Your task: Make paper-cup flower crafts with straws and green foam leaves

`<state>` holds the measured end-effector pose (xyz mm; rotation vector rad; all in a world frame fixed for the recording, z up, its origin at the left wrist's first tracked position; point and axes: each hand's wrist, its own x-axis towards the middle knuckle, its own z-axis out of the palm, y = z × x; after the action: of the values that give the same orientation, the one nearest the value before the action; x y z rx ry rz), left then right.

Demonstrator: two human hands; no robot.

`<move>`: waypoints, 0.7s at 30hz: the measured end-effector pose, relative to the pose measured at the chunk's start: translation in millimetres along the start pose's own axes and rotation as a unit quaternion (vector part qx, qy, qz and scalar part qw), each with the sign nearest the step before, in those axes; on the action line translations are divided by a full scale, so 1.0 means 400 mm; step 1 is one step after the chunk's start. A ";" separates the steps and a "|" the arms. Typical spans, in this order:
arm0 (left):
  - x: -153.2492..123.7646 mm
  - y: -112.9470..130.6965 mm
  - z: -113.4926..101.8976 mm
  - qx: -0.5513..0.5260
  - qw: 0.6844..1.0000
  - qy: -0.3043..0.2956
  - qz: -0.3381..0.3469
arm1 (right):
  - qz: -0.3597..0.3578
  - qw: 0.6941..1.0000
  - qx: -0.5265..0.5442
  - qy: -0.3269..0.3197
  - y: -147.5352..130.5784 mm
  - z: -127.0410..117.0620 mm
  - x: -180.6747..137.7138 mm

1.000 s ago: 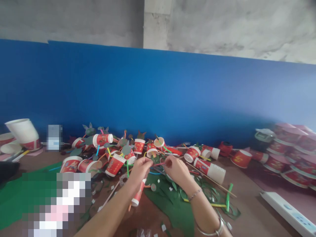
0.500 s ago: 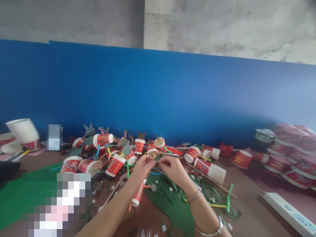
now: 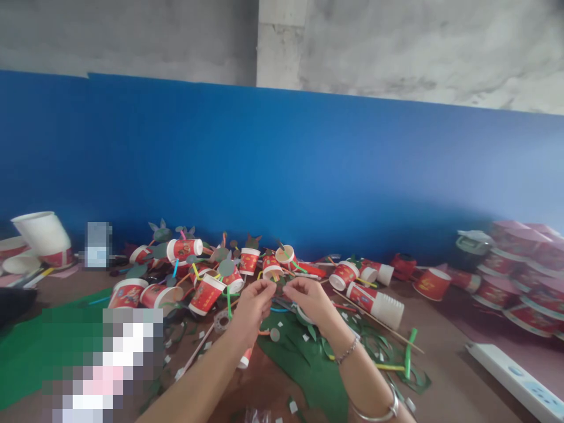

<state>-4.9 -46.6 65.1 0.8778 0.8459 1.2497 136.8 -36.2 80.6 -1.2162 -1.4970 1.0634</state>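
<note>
My left hand [image 3: 250,305] and my right hand [image 3: 308,298] are raised over the table, their fingertips pinched close together on a small dark green piece [image 3: 278,286] between them. A red and white paper cup [image 3: 245,356] lies partly hidden under my left wrist. Below the hands lie green paper cuttings [image 3: 308,364]. A pile of red paper cups with straws and green discs [image 3: 207,270] sits just beyond my hands.
A blue wall panel [image 3: 282,164] backs the table. More red cups [image 3: 374,302] and a long wooden stick [image 3: 388,329] lie to the right, stacked cups [image 3: 524,264] far right, a white power strip [image 3: 515,373] at right front, a white cup stack [image 3: 42,235] at left.
The hands have drawn closer together. The pink straw seen stretched between them a second ago no longer shows.
</note>
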 end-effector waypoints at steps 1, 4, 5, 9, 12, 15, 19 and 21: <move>-0.001 -0.005 0.001 -0.007 1.000 -0.004 0.001 | 0.005 1.000 0.001 -0.005 -0.003 0.000 -0.002; 0.002 -0.012 0.001 0.071 0.997 -0.005 0.020 | 0.001 1.000 0.013 0.007 -0.004 0.000 -0.003; 0.004 -0.008 -0.002 0.142 0.989 0.002 0.044 | -0.006 1.000 0.017 0.018 0.000 -0.001 0.000; 0.011 0.057 -0.040 0.361 0.918 0.052 0.156 | -0.042 0.997 -0.011 0.060 0.026 -0.009 0.016; 0.010 0.132 -0.097 0.410 0.879 0.128 0.208 | -0.054 0.994 -0.058 0.078 0.038 -0.009 0.025; 0.008 0.184 -0.155 0.583 0.770 0.195 0.170 | -0.062 0.991 -0.071 0.092 0.043 0.004 0.027; 0.014 0.191 -0.198 0.610 0.779 0.137 0.049 | -0.044 0.996 -0.060 0.052 0.051 0.033 0.020; 0.021 0.180 -0.206 0.573 0.812 0.110 0.017 | -0.012 0.998 -0.054 0.018 0.052 0.048 0.013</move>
<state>-108.0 -23.8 94.4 1.7067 1.8503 0.7772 122.1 -29.6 56.9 -1.2826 -1.5538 0.9499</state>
